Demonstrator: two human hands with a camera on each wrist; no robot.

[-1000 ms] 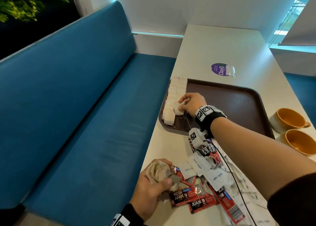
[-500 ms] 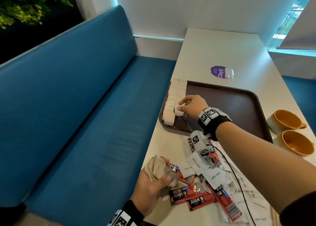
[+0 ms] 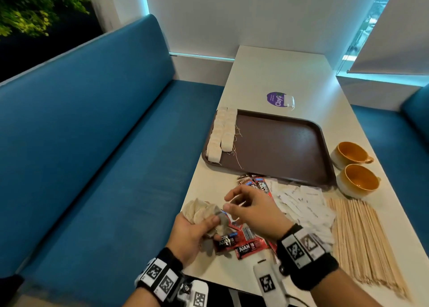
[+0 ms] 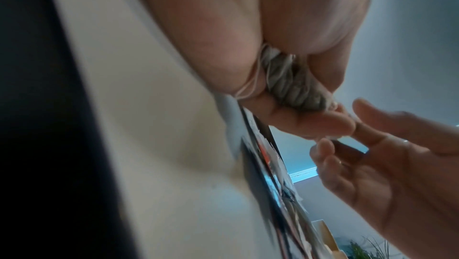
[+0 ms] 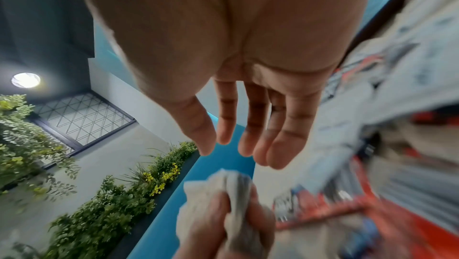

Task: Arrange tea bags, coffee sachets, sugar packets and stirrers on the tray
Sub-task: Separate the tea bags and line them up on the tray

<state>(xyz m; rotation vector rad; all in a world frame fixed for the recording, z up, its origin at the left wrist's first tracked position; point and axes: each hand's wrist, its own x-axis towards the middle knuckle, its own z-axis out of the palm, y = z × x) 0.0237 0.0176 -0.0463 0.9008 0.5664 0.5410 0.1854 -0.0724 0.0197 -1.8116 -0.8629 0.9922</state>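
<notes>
A brown tray [image 3: 278,144] lies on the white table [image 3: 278,74], with two rows of white tea bags [image 3: 220,133] along its left edge. My left hand [image 3: 192,227] grips a bunch of loose tea bags [image 3: 200,210] [image 4: 285,86] [image 5: 223,196] at the table's near left edge. My right hand [image 3: 250,207] [image 5: 238,137] hovers just right of that bunch, fingers relaxed and holding nothing. Red coffee sachets [image 3: 241,244] lie under both hands. White sugar packets [image 3: 304,204] and wooden stirrers [image 3: 362,239] lie to the right.
Two orange cups [image 3: 357,179] stand right of the tray. A purple sticker [image 3: 278,99] marks the table beyond the tray. A blue bench seat [image 3: 104,167] runs along the table's left side, close below my left hand.
My right hand has left the tea bag rows on the tray and come back to the bunch in my left hand. The head view has shifted, showing cups and stirrers.
</notes>
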